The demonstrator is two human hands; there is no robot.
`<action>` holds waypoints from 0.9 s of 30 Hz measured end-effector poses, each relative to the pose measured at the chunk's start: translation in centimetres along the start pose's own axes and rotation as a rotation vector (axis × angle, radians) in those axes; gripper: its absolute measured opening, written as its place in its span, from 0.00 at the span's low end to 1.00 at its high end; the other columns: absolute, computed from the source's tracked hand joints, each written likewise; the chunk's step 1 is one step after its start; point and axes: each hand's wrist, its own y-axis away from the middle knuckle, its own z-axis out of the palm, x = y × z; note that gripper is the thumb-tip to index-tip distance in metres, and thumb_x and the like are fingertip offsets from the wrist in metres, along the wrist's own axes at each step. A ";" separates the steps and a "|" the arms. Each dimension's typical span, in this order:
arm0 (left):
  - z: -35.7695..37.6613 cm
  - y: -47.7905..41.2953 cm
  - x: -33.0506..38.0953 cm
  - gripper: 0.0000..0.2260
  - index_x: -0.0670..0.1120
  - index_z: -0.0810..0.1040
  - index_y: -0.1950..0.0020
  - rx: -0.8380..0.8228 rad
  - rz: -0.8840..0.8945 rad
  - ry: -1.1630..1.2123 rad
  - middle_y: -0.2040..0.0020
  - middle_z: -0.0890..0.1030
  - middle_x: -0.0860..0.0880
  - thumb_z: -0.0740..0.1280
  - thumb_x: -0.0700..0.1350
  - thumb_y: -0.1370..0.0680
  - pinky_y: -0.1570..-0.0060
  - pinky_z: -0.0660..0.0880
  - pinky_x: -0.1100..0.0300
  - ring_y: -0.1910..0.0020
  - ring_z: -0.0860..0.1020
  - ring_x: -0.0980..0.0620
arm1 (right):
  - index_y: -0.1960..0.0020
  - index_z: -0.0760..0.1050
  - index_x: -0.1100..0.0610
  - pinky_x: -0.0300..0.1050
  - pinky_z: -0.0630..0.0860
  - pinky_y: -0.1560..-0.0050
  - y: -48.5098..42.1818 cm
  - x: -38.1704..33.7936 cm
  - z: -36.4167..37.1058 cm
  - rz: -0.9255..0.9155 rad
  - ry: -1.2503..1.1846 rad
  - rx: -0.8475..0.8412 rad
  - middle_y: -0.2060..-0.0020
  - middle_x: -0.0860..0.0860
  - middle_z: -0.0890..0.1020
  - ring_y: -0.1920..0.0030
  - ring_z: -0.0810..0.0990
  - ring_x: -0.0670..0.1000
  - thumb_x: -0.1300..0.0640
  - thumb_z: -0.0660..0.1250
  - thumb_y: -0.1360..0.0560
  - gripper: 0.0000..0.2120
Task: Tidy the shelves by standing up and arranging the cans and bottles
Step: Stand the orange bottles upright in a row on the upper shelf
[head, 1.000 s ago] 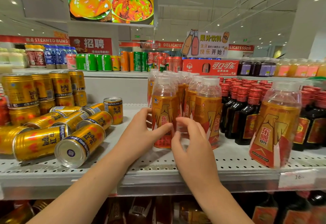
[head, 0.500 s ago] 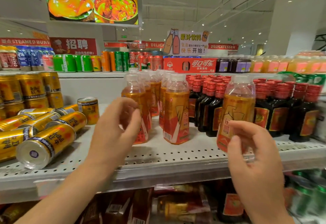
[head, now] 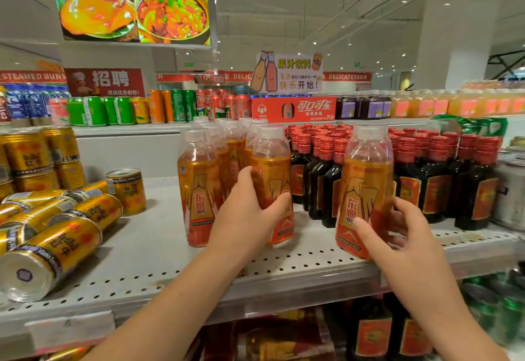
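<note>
Left hand (head: pixel 250 218): clamped around an orange drink bottle (head: pixel 271 178) standing on the shelf (head: pixel 159 252).
Right hand (head: pixel 403 235): fingers closed on another orange bottle (head: pixel 365 190), upright near the shelf edge.

Pretty clearly a supermarket drinks aisle: perforated metal shelves (head: pixel 176 258) are packed with bottles (head: pixel 366 190) and cans (head: pixel 51 258), "DELICATESSEN" banners (head: pixel 346 77) are hung behind, and a food poster (head: pixel 130 5) is mounted overhead.

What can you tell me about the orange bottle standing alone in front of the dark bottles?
The lone orange bottle is clear plastic with a pale cap, amber drink and an orange-red label. It stands upright near the shelf's front edge, before the dark bottles. The right hand wraps its lower part.
</note>
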 end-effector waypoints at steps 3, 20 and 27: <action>-0.8 0.6 -0.2 0.27 0.58 0.64 0.30 -0.007 0.033 0.001 0.44 0.78 0.63 0.67 0.65 0.24 0.52 0.79 0.61 0.48 0.79 0.62 | 0.45 0.65 0.24 0.39 0.76 0.51 -0.2 -0.5 0.6 0.012 -0.018 -0.021 0.48 0.23 0.74 0.48 0.77 0.31 0.30 0.71 0.34 0.21; -4.2 3.7 -0.3 0.28 0.71 0.61 0.31 0.043 0.014 0.014 0.47 0.75 0.80 0.68 0.71 0.27 0.54 0.77 0.69 0.49 0.77 0.75 | 0.30 0.65 0.36 0.31 0.78 0.53 -3.3 0.0 5.8 -0.065 0.020 -0.368 0.46 0.31 0.79 0.47 0.79 0.33 0.35 0.72 0.30 0.31; -4.9 4.3 -0.6 0.27 0.74 0.61 0.34 0.145 -0.057 -0.077 0.48 0.77 0.75 0.67 0.74 0.30 0.52 0.81 0.62 0.49 0.79 0.70 | 0.29 0.61 0.36 0.24 0.72 0.64 -3.7 0.2 7.7 -0.112 0.008 -0.424 0.49 0.29 0.77 0.50 0.73 0.23 0.33 0.70 0.30 0.34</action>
